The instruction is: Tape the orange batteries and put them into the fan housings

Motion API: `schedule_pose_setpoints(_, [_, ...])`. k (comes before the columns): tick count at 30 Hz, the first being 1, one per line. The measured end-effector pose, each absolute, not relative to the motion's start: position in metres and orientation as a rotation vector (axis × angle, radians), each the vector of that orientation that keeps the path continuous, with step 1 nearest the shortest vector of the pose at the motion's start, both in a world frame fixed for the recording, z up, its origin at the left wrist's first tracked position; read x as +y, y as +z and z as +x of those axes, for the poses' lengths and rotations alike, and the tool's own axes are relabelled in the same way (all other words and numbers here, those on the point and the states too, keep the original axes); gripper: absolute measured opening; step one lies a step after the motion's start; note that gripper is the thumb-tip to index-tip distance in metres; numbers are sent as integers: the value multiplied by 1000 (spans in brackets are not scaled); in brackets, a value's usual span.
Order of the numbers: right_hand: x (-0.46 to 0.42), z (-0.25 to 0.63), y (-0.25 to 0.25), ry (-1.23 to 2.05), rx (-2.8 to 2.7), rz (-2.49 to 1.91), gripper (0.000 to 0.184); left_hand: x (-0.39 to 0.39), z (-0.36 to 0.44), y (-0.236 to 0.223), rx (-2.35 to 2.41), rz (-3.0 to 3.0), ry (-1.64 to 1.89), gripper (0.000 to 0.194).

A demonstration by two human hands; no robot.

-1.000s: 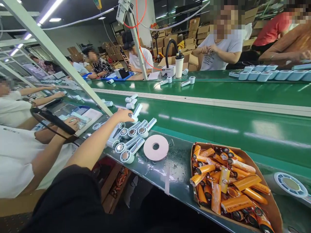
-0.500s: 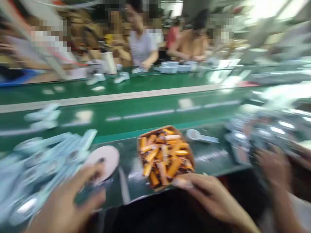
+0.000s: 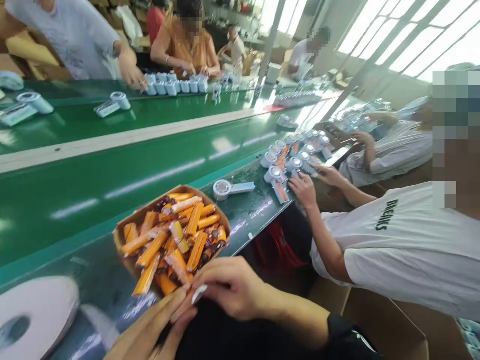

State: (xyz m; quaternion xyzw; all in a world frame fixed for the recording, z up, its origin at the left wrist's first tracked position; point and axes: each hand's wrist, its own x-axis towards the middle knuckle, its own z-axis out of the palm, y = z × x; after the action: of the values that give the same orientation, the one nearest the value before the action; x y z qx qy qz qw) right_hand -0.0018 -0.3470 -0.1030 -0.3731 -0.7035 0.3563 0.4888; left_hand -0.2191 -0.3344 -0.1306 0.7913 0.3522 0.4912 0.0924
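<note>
My right hand (image 3: 234, 290) is closed in a pinch, with a small white piece (image 3: 198, 294), perhaps a sticker, at its fingertips. The fingertips of my left hand (image 3: 159, 322) meet it there, pressed together; what they grip, if anything, is hidden. Just beyond both hands stands a cardboard box (image 3: 122, 240) heaped with orange-wrapped battery cells (image 3: 197, 250), some with dark wires showing. A large white roll (image 3: 41, 305) lies at the lower left, a pale strip (image 3: 99, 325) beside it. Past the box lies a light-blue handheld fan body (image 3: 223, 189) with a round head.
A green conveyor belt (image 3: 150, 150) runs along behind the workbench (image 3: 243, 215). To the right, a co-worker's hands (image 3: 305, 190) touch several fan bodies (image 3: 275, 175) holding orange cells. Across the belt, other people work beside rows of light-blue parts (image 3: 176, 86).
The view has swung right and sharpened. My left hand has left the white roll and come to my right fingertips. My right hand has moved off the box's edge and now pinches a white piece.
</note>
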Motion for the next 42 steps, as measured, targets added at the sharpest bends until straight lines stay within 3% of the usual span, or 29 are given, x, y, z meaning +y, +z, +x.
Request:
schedule_pose_setpoints(2, [-349, -6, -107, 945, -1495, -923, 13, -342, -208, -119, 1033, 2464, 1390, 72])
schedule_pose_setpoints(5, [-344, -1, -112, 1078, -1103, -977, 14, -348, -197, -107, 974, 2562, 1358, 79])
schedule_pose_setpoints(9, [-332, 39, -110, 844, -655, -1087, 27, -357, -199, -101, 1038, 2537, 1367, 82])
schedule_pose_setpoints(12, [-340, 70, -106, 730, -791, -1234, 33, -357, -205, -104, 1078, 2539, 1367, 76])
schedule_pose_setpoints(16, [-358, 85, -109, 869, -1070, -1317, 29, -350, -203, -113, 1053, 2501, 1396, 53])
schedule_pose_setpoints(20, [-363, 89, -118, 1029, -1011, -1217, 31, -348, -198, -120, 1123, 2469, 1414, 35])
schedule_pose_setpoints(26, [-362, 87, -125, 1136, -856, -1190, 59, -346, -201, -124, 1121, 2443, 1419, 59])
schedule_pose_setpoints(29, [-360, 84, -127, 1153, -807, -1164, 49, -344, -202, -126, 1110, 2431, 1433, 68])
schedule_pose_setpoints(33, [-355, 81, -127, 1158, -765, -1136, 26, -343, -202, -128, 1107, 2408, 1424, 61])
schedule_pose_setpoints(38, [-354, 80, -123, 1265, -736, -1051, 24, -342, -200, -131, 1102, 2407, 1451, 42])
schedule_pose_setpoints(42, [-355, 81, -119, 1232, -683, -1053, 25, -341, -200, -132, 1097, 2386, 1450, 42])
